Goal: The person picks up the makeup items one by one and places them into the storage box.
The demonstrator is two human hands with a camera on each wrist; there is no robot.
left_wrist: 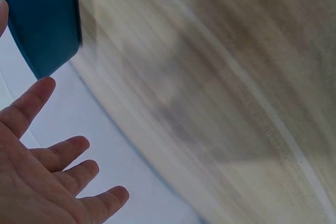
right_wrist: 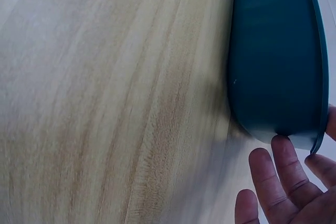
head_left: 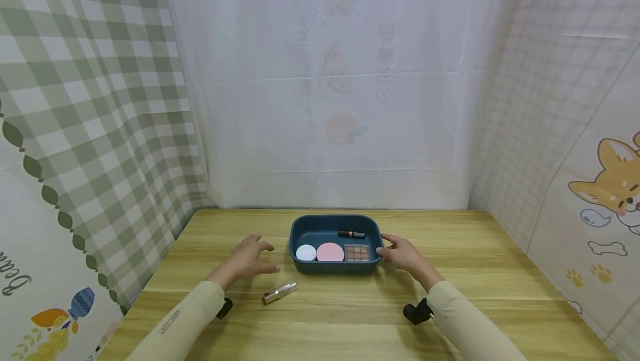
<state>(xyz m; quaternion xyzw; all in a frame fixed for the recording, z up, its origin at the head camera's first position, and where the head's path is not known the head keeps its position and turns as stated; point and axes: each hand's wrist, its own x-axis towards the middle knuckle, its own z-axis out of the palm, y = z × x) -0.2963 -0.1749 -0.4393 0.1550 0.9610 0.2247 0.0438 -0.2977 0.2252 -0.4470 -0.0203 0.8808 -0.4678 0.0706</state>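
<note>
A dark teal plastic storage box (head_left: 315, 222) rests on the wooden table. In it lie a white round case (head_left: 306, 252), a pink round case (head_left: 330, 252), an eyeshadow palette (head_left: 357, 252) and a black lipstick tube (head_left: 351, 234). My right hand (head_left: 402, 254) holds the box's right end, thumb over the rim and fingertips against the outer wall (right_wrist: 278, 77). Left of the box, my left hand (head_left: 245, 261) hovers apart from it, fingers spread and nothing in them. A silver lipstick tube (head_left: 279, 292) lies on the table just below that hand.
The wooden table (head_left: 340, 322) meets a white curtain (head_left: 330, 128) behind the box. A green checked curtain (head_left: 100, 105) hangs at the left, and a curtain with a cartoon dog (head_left: 620, 178) at the right.
</note>
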